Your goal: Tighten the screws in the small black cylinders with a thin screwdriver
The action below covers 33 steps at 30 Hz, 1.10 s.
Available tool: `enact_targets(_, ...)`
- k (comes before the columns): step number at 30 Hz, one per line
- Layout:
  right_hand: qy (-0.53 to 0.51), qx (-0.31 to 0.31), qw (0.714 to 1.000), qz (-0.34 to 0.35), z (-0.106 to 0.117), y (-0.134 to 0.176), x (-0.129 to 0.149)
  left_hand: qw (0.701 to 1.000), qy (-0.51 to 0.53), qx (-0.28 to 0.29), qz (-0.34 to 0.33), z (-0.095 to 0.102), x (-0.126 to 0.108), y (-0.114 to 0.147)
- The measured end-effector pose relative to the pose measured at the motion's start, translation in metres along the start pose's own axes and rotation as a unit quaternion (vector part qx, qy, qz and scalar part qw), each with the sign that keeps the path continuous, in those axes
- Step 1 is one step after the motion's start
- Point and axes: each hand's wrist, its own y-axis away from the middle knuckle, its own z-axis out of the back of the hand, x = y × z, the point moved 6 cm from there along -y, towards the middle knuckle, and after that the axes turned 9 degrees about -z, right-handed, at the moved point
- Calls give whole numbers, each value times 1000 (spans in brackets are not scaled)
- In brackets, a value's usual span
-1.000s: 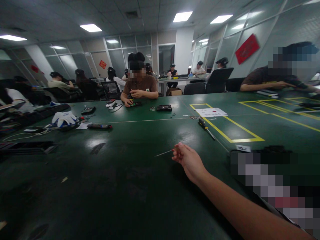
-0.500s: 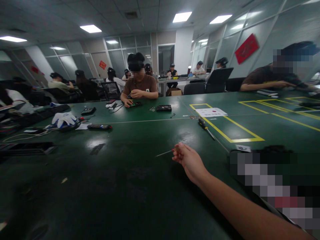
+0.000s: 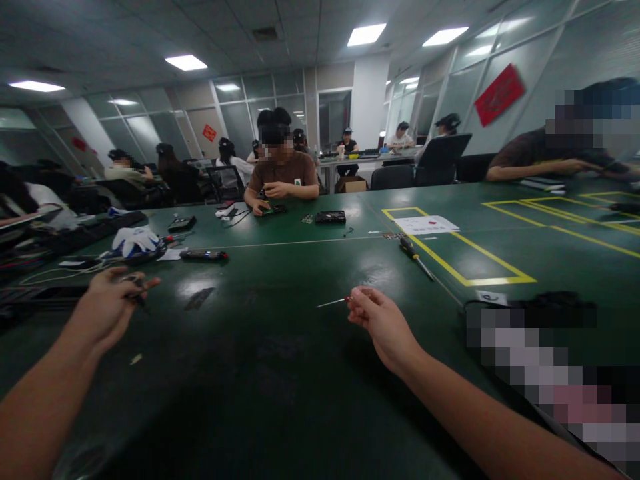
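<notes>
My right hand (image 3: 373, 317) is closed round the red handle of a slim screwdriver (image 3: 332, 303), its thin metal shaft pointing left above the green table. The fingers hide most of the handle. At the left, my left hand (image 3: 107, 303) is raised over the table, fingers curled about a small dark object (image 3: 134, 280) with a metallic glint; blur and the fingers hide its kind. Beyond this hand lie a white work glove (image 3: 135, 241) and a dark pen-shaped tool (image 3: 204, 256). A larger screwdriver (image 3: 417, 259), black and yellow, rests past my right hand.
Across the green table (image 3: 280, 280) a person (image 3: 283, 170) handles a small circuit board, near a black device (image 3: 330, 217). A printed sheet (image 3: 427, 225) overlaps yellow tape (image 3: 473, 263). Another person (image 3: 530, 157) leans in at the right. Cables and dark gear crowd the left edge.
My left hand has come into view from the left with a small dark object in its fingers. The right hand keeps its hold on the slim screwdriver, nearly in place.
</notes>
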Motion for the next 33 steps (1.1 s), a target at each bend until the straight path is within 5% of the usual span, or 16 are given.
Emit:
enact_targets(2,27,1,999,17,-1,2,4,997,15,70,39,-42,1,19)
enact_targets(7,101,-4,990,95,-2,11,22,959,40,279,-18,-146,-32,86)
enact_targets(12,157,-19,973,169,-6,32,49,920,92,376,-56,-212,-48,152)
enact_targets(16,189,-1,954,234,-15,59,75,919,40,376,-114,-227,-46,183)
enact_targets(20,247,0,930,271,-22,79,86,913,-5,367,-180,-221,-50,192)
enact_targets(33,331,1,909,254,-24,60,54,908,-49,354,-219,-211,-49,189)
